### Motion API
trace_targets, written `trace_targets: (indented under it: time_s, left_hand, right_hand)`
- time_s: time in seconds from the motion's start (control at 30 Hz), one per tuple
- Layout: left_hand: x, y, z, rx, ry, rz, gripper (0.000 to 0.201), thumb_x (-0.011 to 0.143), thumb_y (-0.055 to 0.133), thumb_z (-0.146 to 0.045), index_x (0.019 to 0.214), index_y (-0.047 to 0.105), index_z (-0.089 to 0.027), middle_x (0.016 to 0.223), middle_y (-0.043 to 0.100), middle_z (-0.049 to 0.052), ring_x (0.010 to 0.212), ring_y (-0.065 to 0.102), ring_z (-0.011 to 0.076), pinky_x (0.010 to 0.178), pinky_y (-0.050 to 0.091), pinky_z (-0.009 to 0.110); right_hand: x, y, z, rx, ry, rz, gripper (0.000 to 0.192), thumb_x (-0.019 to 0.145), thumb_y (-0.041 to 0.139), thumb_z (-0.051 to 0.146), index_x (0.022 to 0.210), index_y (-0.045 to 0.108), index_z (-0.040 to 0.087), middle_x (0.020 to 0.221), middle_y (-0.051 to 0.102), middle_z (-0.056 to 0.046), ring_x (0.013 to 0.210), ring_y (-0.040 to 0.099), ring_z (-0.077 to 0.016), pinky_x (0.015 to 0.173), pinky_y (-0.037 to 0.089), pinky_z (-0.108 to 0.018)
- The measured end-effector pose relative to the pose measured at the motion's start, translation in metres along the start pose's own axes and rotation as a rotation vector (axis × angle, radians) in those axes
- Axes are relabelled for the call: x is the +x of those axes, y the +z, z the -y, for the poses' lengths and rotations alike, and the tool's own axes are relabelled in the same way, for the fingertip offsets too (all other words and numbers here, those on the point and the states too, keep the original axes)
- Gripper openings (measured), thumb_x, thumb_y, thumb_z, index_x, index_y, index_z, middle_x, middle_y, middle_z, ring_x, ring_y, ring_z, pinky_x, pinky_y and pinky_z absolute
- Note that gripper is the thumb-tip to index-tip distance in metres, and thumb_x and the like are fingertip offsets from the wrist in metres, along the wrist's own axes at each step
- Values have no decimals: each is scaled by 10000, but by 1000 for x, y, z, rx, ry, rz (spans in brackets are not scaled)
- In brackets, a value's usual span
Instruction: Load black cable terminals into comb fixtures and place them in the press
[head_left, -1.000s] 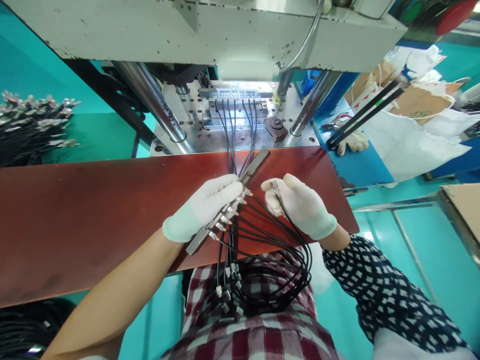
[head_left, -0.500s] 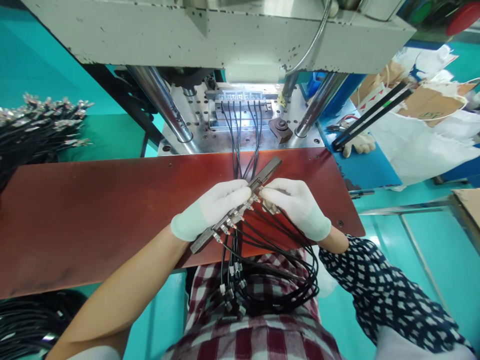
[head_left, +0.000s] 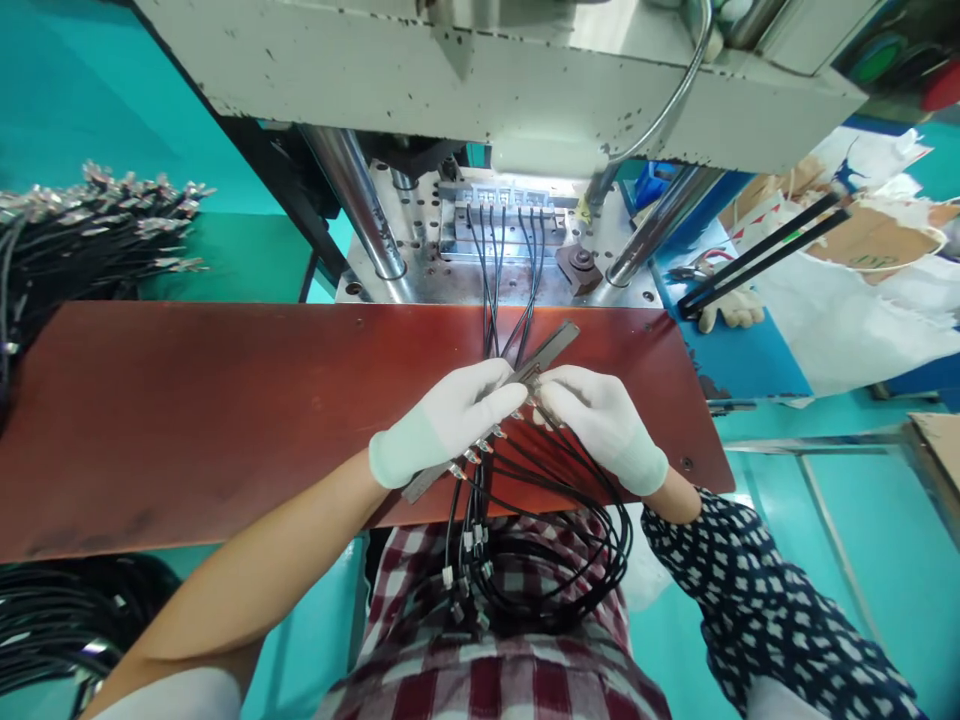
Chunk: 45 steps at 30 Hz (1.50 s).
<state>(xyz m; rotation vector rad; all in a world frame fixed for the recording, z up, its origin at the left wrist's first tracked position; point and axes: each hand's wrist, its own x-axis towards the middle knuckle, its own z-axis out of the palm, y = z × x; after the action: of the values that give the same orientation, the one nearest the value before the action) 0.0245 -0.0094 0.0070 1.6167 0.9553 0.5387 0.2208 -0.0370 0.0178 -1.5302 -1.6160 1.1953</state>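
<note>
My left hand (head_left: 461, 412), in a white glove, is closed around a long grey metal bar (head_left: 555, 343) held at a slant over the board. Several metal connectors (head_left: 471, 456) sit along the bar's near edge, each with a black cable running from it. Pinched at the bar's upper part, my right hand (head_left: 596, 418), also gloved, has its fingertips on a cable connector; the fingers partly hide it. The black cables (head_left: 615, 540) loop down onto my lap, where more connectors (head_left: 472, 545) hang at their other ends.
Behind the red-brown board (head_left: 225, 420) stands a press with steel posts (head_left: 360, 210). Its lit fixture (head_left: 502, 235) holds several cables that run toward me. Cable bundles (head_left: 97, 230) lie at the left. A glove (head_left: 731, 308) and pliers lie on the blue surface at right.
The view has shifted, so the scene sits a little to the right. My right fingers have moved in closer against the bar; the left hand keeps its hold.
</note>
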Motion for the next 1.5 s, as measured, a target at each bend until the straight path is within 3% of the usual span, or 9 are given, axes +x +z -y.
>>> trace_targets:
  time_s: [0.13, 0.33, 0.53, 0.73, 0.83, 0.93, 1.17, 1.33, 1.5]
  left_hand:
    - [-2, -1, -4, -117, -42, 38, 411, 941, 458, -570, 780, 421, -193, 644, 417, -50, 535, 436, 89, 458, 378, 194]
    - [0, 0, 0, -103, -10, 8, 398, 937, 487, -534, 748, 407, -194, 626, 423, -49, 528, 427, 92, 466, 367, 202]
    - [2, 2, 2, -22, 41, -25, 393, 948, 490, -481, 713, 363, -193, 612, 381, -58, 548, 391, 89, 507, 328, 213]
    - [1, 2, 0, -59, 28, -11, 414, 949, 475, -513, 712, 368, -190, 626, 388, -58, 560, 380, 86, 507, 339, 214]
    - [1, 2, 0, -137, -27, 12, 412, 934, 488, -541, 739, 386, -194, 630, 405, -59, 538, 398, 86, 473, 343, 211]
    - [2, 2, 0, -178, -46, 16, 402, 937, 480, -546, 762, 414, -189, 643, 428, -54, 542, 414, 85, 464, 342, 205]
    - [3, 2, 3, -110, 0, -23, 395, 942, 492, -507, 737, 410, -180, 634, 405, -60, 560, 396, 76, 501, 331, 204]
    - [4, 2, 4, -51, 13, -40, 386, 957, 466, -489, 734, 411, -178, 645, 404, -58, 583, 401, 81, 536, 334, 215]
    - [5, 3, 5, -27, 29, -48, 386, 957, 465, -486, 731, 416, -178, 651, 400, -55, 596, 395, 86, 549, 328, 223]
  right_hand:
    - [-8, -1, -3, -140, -22, -58, 208, 877, 570, 329, 958, 706, 195, 882, 733, -23, 795, 667, -164, 747, 495, -269]
    - [-6, 4, -7, -703, -382, -299, 213, 881, 550, 276, 726, 673, 199, 642, 655, -10, 602, 551, -140, 652, 374, -298]
    - [2, 2, -10, -990, -590, -333, 313, 877, 510, 215, 568, 550, 192, 520, 554, -8, 534, 426, -133, 608, 271, -328]
    - [1, 4, -11, -945, -542, -320, 322, 884, 507, 202, 564, 539, 191, 525, 555, -4, 537, 465, -132, 608, 293, -321]
    - [-6, 1, -10, -792, -443, -273, 183, 906, 547, 257, 792, 681, 204, 716, 695, -7, 650, 595, -147, 678, 384, -294]
    - [-13, -3, -8, -720, -447, -327, 183, 895, 593, 287, 1020, 695, 201, 942, 740, -34, 793, 657, -171, 778, 435, -300]
    - [-4, 1, -9, -823, -594, -422, 58, 842, 640, 214, 822, 694, 203, 750, 689, 11, 694, 599, -140, 702, 400, -301]
    - [4, 4, -12, -899, -684, -472, 121, 799, 644, 174, 681, 651, 200, 589, 591, 43, 567, 509, -110, 625, 351, -298]
    - [3, 3, -11, -887, -676, -460, 162, 809, 646, 182, 649, 634, 200, 567, 571, 46, 562, 504, -107, 624, 351, -297]
